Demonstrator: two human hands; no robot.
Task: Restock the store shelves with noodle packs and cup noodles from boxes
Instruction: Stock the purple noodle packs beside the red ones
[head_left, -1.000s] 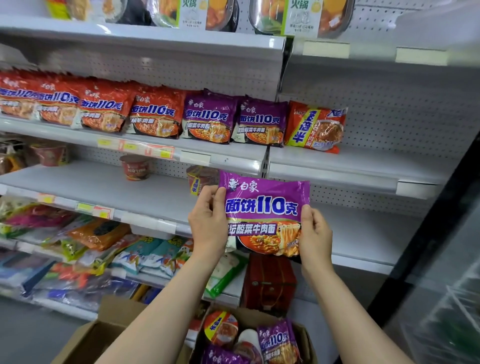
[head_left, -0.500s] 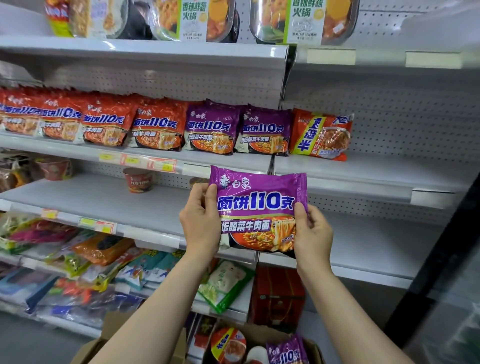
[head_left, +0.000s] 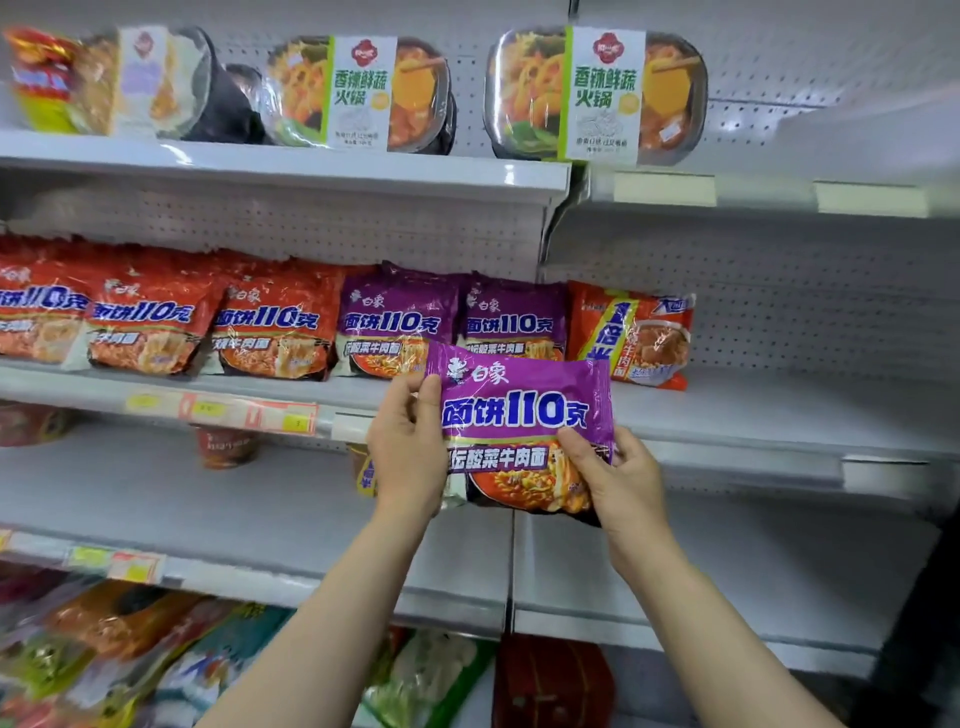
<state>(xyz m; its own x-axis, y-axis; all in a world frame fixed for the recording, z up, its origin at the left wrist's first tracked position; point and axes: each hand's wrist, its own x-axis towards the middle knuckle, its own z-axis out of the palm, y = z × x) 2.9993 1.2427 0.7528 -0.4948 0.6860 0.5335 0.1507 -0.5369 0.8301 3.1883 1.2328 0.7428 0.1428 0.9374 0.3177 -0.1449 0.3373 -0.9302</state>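
Observation:
I hold a purple noodle pack (head_left: 524, 415) upright in front of the middle shelf (head_left: 753, 415). My left hand (head_left: 408, 452) grips its left edge and my right hand (head_left: 613, 478) pinches its lower right corner. Its top edge overlaps the two purple packs (head_left: 400, 317) that stand on the shelf. Red noodle packs (head_left: 156, 312) fill the row to the left, and an orange-red pack (head_left: 634, 332) stands to the right. A red cup noodle (head_left: 226, 447) sits on the shelf below. The boxes are out of view.
Hotpot bowls (head_left: 597, 93) line the top shelf (head_left: 285, 166). The lower shelf (head_left: 156, 499) stretches under my arms, a yellow cup (head_left: 366, 473) half hidden behind my left wrist. Mixed packets (head_left: 104, 654) crowd the bottom left. A dark red box (head_left: 550, 680) sits low in the middle.
Both hands have lifted the purple pack up and to the right, from level with the lower shelf to the front of the middle shelf. The view tilted up and the boxes dropped out of sight.

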